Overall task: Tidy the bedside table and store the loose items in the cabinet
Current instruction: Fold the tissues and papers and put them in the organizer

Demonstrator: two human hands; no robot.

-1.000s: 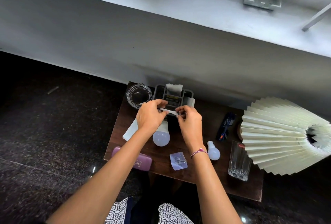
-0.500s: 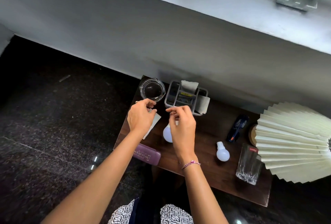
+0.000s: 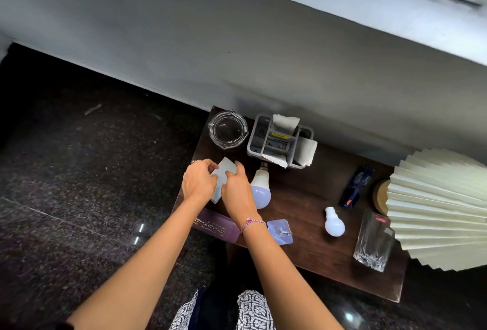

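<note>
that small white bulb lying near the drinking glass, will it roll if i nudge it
The small white round light bulb lies on its side on the dark wooden bedside table, so a nudge would likely roll it, curving around its narrow cap. It looks light, so it should move easily. Its smooth dome may slip when gripped.

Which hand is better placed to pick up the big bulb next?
Right. The right hand lies just beside the big bulb. The left hand is across the paper that both hold, with the right hand in its way.
</note>
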